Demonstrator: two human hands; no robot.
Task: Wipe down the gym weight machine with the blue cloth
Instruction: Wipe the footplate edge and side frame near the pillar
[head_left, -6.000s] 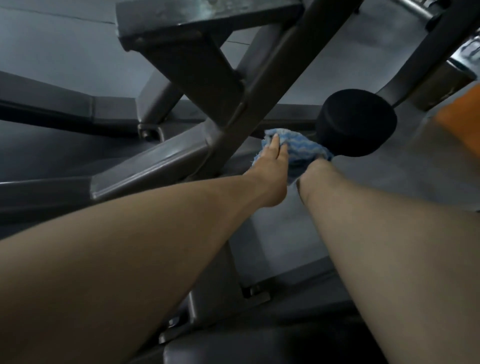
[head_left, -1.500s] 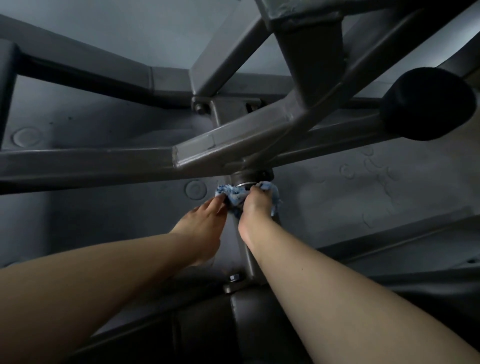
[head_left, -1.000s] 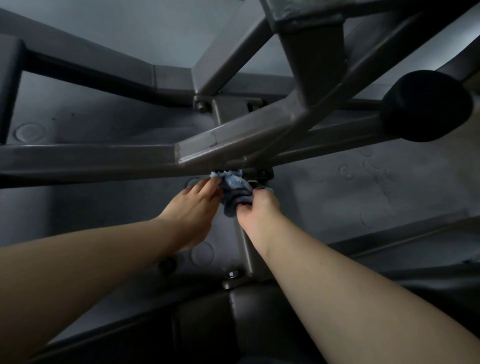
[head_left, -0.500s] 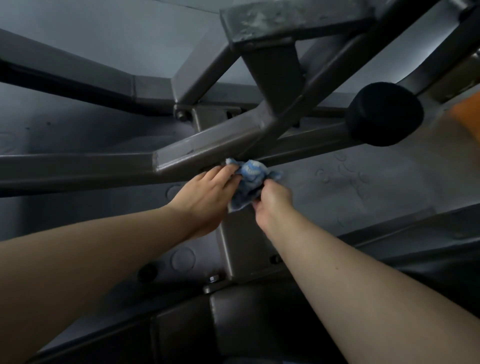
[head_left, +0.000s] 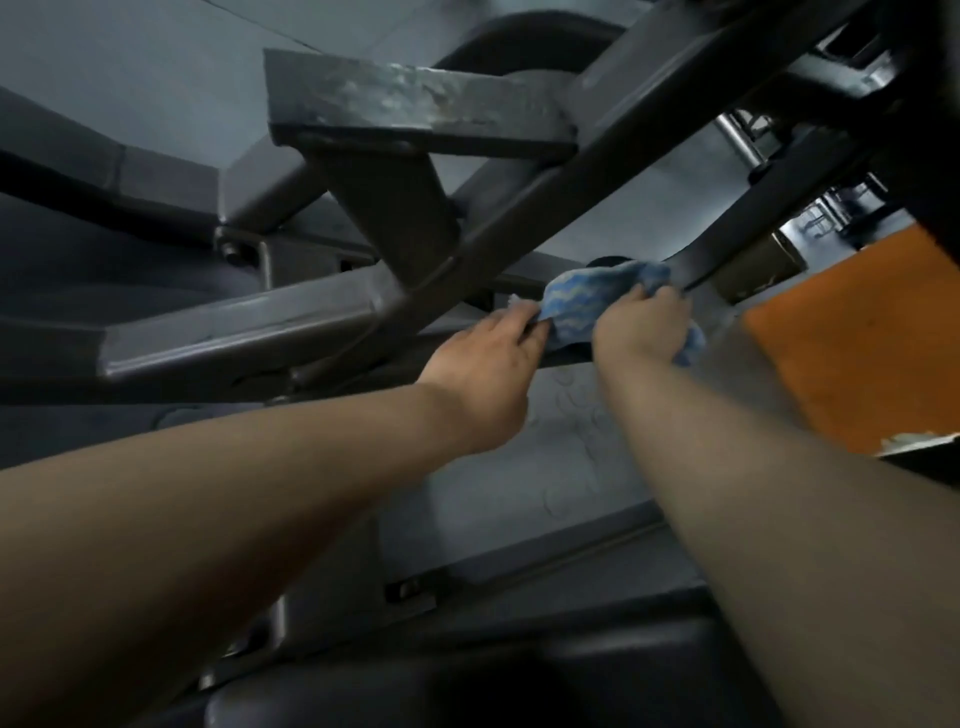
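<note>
Change: both hands and the cloth have shifted right along the frame since half a second ago, from the welded junction toward the far end of the lower bar; the black round pad seen then is now almost wholly hidden behind the cloth.
Blue cloth (head_left: 582, 301): bunched and draped over a dark bar of the machine, right of centre, between the two hands.
Right hand (head_left: 641, 327): fingers curled over the cloth, gripping it against the bar; a fold of cloth sticks out below the hand on its right.
Left hand (head_left: 493, 353): fingers bent, their tips pinching the cloth's left edge at the bar.
Weight machine frame (head_left: 234, 327): grey square tubes crossing at a weld left of the hands, with a scuffed flat plate (head_left: 415, 109) above.
Floor (head_left: 519, 493): grey, with faint ring marks under the arms.
Orange panel (head_left: 857, 353): at the right edge, just beyond the right hand.
</note>
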